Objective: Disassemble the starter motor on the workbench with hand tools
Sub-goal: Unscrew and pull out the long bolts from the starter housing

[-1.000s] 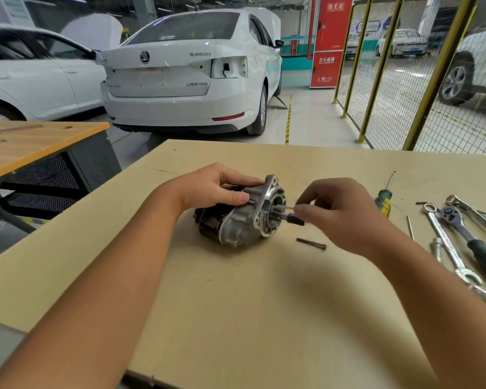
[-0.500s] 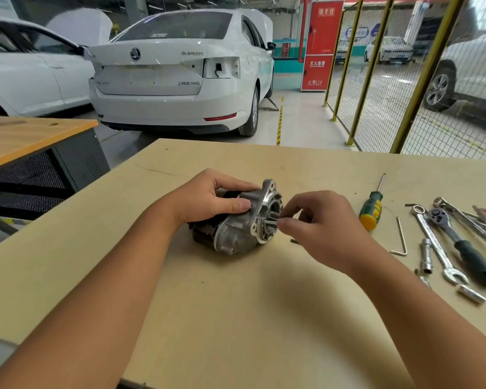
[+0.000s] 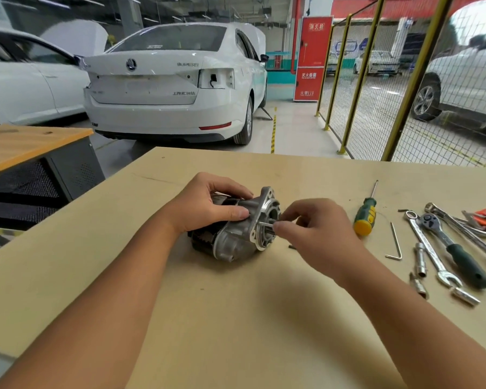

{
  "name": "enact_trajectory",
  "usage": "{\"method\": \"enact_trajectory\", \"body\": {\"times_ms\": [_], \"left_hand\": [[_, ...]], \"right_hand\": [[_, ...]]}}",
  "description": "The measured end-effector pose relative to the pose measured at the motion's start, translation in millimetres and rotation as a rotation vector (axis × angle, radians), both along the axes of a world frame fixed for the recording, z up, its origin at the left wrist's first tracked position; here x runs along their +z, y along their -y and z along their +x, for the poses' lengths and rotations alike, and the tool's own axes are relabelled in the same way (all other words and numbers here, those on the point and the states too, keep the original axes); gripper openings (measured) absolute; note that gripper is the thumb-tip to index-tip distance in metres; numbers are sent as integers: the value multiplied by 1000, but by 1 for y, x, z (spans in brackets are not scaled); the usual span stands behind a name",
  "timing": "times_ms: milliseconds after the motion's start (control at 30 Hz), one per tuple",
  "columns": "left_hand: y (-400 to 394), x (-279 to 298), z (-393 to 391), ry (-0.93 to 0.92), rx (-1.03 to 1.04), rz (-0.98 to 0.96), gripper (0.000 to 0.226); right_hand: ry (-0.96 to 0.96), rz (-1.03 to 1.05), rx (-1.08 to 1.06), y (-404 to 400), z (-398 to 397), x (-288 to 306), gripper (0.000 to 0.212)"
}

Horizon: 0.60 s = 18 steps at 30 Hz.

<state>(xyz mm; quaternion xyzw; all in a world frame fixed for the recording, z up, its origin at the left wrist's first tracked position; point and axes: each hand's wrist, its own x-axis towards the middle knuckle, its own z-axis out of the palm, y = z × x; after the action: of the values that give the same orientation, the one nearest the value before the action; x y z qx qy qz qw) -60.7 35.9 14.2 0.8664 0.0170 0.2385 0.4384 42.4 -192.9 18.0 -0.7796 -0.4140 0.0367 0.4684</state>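
The starter motor [image 3: 236, 228] lay on its side on the worktop [image 3: 236, 318] under the left hand [image 3: 205, 209], whose fingers curled over its dark body with the thumb along the side. Just right of it, the right hand [image 3: 317, 228] pinched a thin bolt [image 3: 265, 224] sticking out of the silver end flange. A screwdriver [image 3: 366, 214] and wrenches [image 3: 432, 248] lay further right of that hand.

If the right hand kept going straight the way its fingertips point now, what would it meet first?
The right hand points left, pinching a thin bolt at the starter motor. It would probably meet the motor's silver flange face first, though depth is hard to judge from this view.
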Motion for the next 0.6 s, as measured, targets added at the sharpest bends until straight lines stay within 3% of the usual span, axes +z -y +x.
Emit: {"method": "enact_trajectory", "body": {"times_ms": [300, 400, 533, 600], "left_hand": [[2, 4, -2, -21, 12, -23, 27], [3, 4, -1, -25, 9, -15, 26], [5, 5, 0, -43, 3, -31, 26], [7, 6, 0, -56, 4, -11, 26]], "right_hand": [[-88, 23, -9, -5, 0, -2, 16], [67, 9, 4, -4, -1, -1, 19], [429, -31, 1, -3, -9, -1, 12], [417, -14, -2, -3, -10, -3, 12]]}}
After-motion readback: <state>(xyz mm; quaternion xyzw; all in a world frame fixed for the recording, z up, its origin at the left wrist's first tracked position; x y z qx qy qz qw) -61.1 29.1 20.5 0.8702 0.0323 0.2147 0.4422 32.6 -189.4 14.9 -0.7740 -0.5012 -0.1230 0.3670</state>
